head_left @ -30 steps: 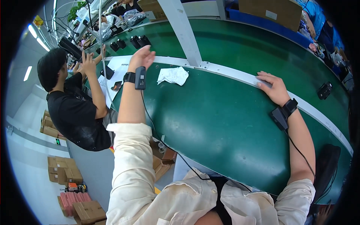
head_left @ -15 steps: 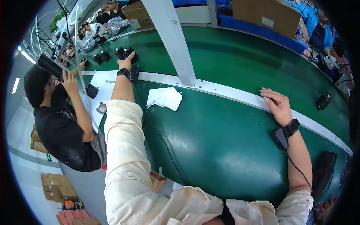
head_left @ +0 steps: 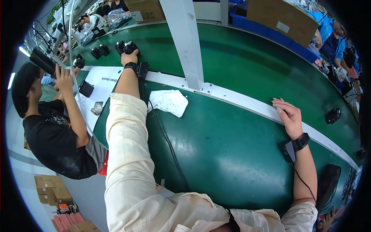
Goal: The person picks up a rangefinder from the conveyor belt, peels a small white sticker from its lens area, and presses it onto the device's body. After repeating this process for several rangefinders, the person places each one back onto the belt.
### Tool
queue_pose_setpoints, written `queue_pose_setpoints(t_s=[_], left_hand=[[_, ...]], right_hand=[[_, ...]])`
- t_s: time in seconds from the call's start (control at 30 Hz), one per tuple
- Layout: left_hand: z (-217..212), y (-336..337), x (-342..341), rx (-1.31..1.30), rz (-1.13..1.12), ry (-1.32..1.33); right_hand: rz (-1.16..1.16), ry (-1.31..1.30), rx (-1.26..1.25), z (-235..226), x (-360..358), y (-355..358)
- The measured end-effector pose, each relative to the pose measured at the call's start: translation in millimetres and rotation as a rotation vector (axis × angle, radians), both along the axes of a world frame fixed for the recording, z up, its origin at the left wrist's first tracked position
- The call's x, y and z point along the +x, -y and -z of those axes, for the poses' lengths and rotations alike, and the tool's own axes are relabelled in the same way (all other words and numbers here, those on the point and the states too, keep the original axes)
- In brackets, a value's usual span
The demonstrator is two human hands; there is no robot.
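Observation:
My left hand [head_left: 129, 58] reaches to the far left of the bench, its fingers closed at the near side of a black camera-like device [head_left: 130, 47]. Another such black device [head_left: 119, 47] stands right beside it, almost touching. My right hand [head_left: 289, 115] lies with fingers stretched out over the white rail [head_left: 239, 101], holding nothing. A lone black device [head_left: 333, 115] sits beyond the rail, to the right of that hand. On the near side of the rail lies a crumpled white cloth [head_left: 168, 102].
A white post [head_left: 184, 46] rises from the rail. At left, a co-worker [head_left: 58, 135] raises a black object [head_left: 42, 62] beside a white sheet [head_left: 101, 83] bearing a black device [head_left: 85, 89]. Two more devices [head_left: 99, 51] stand nearby. A black case [head_left: 327, 185] lies at right.
The whole view has shifted slightly. My left hand stays at the same device, and my right hand still rests on the rail. A black device now shows by the co-worker's lower hand.

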State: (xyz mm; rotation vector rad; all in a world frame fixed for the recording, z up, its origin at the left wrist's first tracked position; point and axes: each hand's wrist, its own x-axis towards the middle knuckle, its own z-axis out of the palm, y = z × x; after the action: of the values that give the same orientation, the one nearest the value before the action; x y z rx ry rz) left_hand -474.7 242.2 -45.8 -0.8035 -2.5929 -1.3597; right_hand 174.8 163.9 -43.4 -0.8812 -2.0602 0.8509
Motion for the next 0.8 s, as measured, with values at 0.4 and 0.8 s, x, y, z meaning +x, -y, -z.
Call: queue_pose_setpoints(t_s=[0.4, 0.8], left_hand=[[-98.2, 187.2, 239.6, 0.778, 0.947, 0.999], [-55.6, 241.5, 440.4, 0.382, 1.265, 0.21]], right_hand=[[0.13, -0.117, -0.181, -1.9, 8.1, 7.0], [-0.288, -0.408, -0.258, -57.0, -48.4, 122.9]])
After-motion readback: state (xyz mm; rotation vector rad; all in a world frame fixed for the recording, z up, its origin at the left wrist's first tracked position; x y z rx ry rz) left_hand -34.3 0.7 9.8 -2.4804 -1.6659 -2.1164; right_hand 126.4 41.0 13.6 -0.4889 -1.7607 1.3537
